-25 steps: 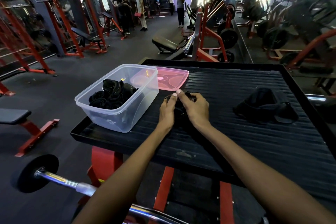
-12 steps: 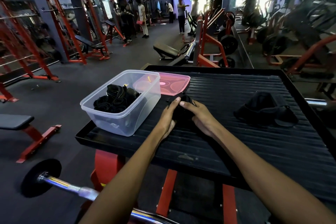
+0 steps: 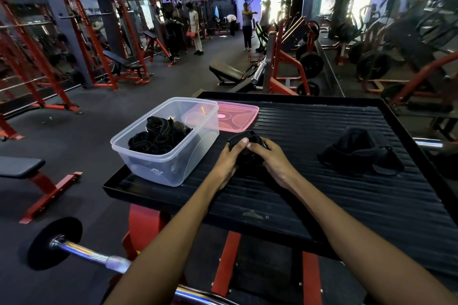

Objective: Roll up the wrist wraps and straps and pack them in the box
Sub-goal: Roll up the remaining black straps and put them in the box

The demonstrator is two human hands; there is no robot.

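- On the black ribbed platform [image 3: 309,195], we gripped a black wrist wrap [image 3: 244,150] between both hands, just right of the clear plastic box [image 3: 158,166].
- Our left hand [image 3: 226,160] curled round the wrap's left side, thumb pressed on its top edge.
- Our right hand [image 3: 275,158] curled round its right side, fingertips meeting the left thumb over the fabric.
- Several rolled black wraps [image 3: 161,137] lay inside the box.
- We saw the pink lid [image 3: 238,116] lying flat behind the box, touching it.
- A loose pile of black straps [image 3: 359,153] lay on the platform well right of our hands.
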